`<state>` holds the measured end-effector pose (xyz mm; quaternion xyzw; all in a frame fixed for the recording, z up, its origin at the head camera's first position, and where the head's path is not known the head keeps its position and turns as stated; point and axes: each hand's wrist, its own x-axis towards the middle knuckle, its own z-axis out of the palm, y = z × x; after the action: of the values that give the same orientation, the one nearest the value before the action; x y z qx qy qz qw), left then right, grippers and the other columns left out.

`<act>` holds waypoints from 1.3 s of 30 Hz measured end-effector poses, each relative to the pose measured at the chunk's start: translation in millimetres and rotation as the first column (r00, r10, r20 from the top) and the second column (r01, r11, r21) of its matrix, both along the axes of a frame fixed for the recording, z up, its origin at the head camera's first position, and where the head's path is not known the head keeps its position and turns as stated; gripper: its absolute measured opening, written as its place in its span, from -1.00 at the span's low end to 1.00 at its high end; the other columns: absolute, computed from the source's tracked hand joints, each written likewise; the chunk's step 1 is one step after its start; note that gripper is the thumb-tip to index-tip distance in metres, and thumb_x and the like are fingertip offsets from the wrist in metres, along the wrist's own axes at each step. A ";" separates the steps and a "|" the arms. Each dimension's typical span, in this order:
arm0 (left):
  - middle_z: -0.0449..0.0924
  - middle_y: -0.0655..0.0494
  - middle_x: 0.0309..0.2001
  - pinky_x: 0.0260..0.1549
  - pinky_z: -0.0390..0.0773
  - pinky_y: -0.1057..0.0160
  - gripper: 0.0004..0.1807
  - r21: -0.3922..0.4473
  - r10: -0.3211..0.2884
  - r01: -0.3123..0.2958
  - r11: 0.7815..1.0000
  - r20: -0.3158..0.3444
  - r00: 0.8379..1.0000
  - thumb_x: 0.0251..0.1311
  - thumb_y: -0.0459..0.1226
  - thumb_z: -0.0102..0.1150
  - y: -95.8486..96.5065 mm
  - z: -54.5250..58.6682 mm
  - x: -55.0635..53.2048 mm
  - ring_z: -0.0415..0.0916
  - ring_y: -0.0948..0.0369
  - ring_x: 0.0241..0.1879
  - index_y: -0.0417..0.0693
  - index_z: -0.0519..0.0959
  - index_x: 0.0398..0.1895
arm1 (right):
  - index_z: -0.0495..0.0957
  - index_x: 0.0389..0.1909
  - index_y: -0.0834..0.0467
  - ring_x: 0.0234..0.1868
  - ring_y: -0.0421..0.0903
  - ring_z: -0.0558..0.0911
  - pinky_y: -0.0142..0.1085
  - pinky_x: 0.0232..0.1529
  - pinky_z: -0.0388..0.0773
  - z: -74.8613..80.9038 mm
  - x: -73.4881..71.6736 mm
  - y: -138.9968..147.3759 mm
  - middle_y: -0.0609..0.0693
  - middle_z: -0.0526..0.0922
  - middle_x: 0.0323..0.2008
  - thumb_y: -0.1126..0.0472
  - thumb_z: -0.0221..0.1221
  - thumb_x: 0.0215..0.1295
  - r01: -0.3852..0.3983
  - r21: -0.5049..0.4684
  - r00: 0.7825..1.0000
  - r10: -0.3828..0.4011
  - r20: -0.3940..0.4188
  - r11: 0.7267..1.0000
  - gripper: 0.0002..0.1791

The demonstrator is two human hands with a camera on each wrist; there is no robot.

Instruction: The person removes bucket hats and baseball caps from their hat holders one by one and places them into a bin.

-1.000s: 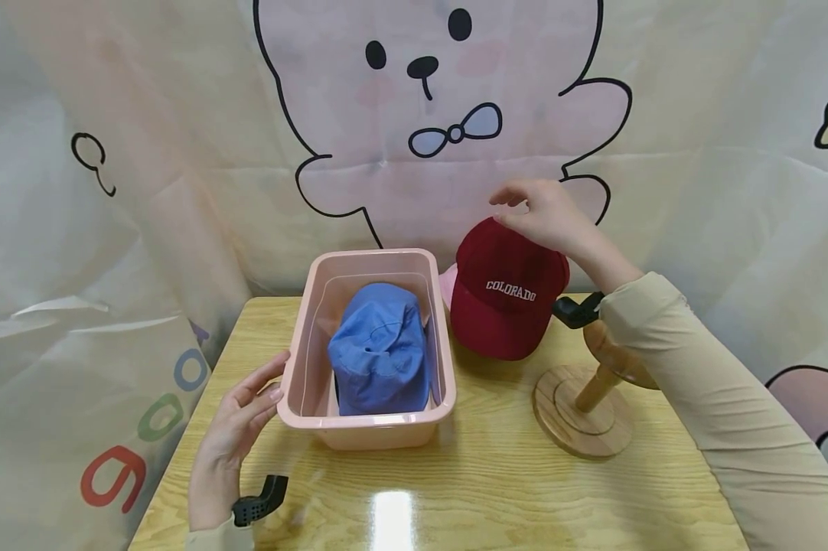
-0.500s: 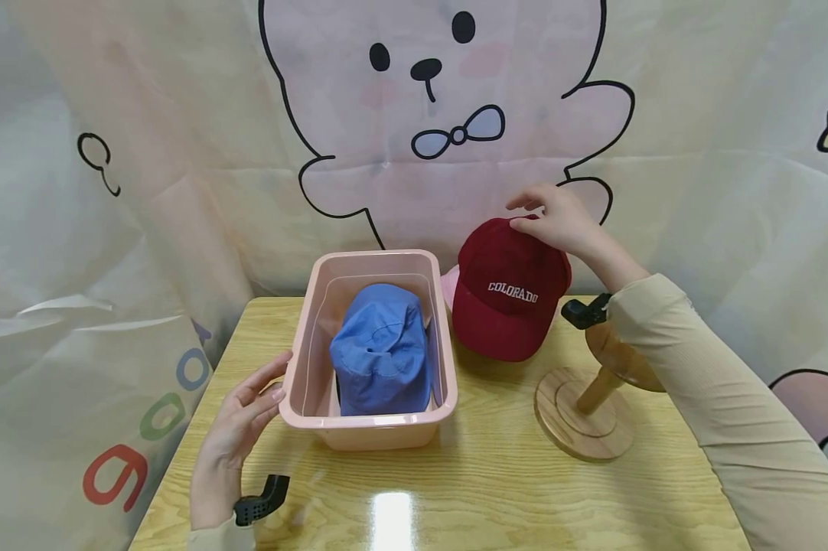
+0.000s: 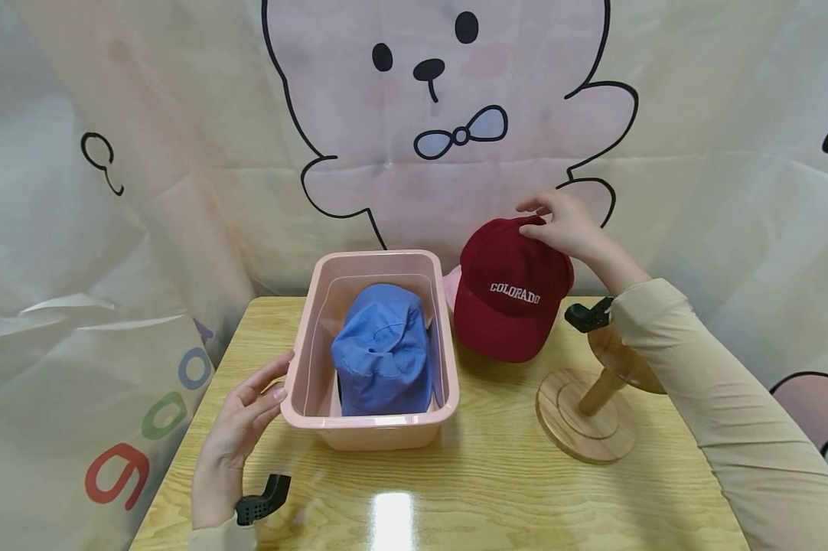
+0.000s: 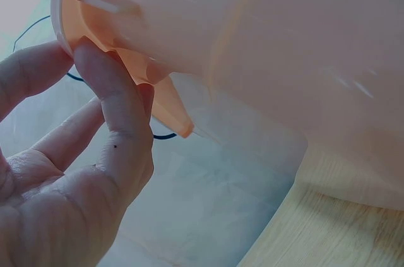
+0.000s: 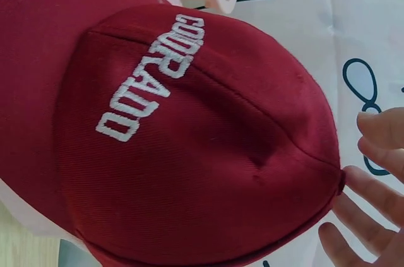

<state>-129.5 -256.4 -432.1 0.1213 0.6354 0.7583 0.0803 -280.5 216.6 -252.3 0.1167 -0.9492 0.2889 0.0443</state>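
Note:
A maroon baseball cap point(image 3: 513, 291) lettered COLORADO leans at the back of the table, brim toward the front. Behind its crown my right hand point(image 3: 565, 222) has its fingers spread and relaxed. In the right wrist view those fingertips are right at the cap's top button, with the thumb apart. A blue cap point(image 3: 383, 348) lies inside a pink plastic bin point(image 3: 369, 422). My left hand point(image 3: 238, 425) pinches the bin's left rim between thumb and fingers, as the left wrist view shows close up.
A wooden stand point(image 3: 586, 413) with a round base and tilted top is at the right, partly under the right forearm. Something pink point(image 3: 451, 285) peeks out behind the maroon cap. A printed cloth backdrop point(image 3: 249, 229) hangs behind the wooden table point(image 3: 483, 474).
My right hand has shifted slightly right and down along the top of the maroon cap. The left hand, bin and blue cap stay put.

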 end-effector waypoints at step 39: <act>0.51 0.27 0.12 0.02 0.56 0.38 -0.47 -0.003 0.010 -0.010 1.000 -0.013 1.000 0.34 -0.48 -0.10 0.5 -0.1 -0.3 0.56 0.35 0.06 -0.14 0.30 0.38 | 0.51 0.09 0.23 0.11 0.20 0.49 0.10 0.13 0.37 -24.1 -4.7 9.8 0.30 0.58 0.03 0.34 0.12 0.29 0.082 -0.058 0.995 -0.086 -0.054 0.995 -0.66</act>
<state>-129.8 -255.9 -432.3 0.1229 0.6378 0.7569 0.0728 -285.2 226.4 -276.4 0.0836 -0.9432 0.3096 0.0865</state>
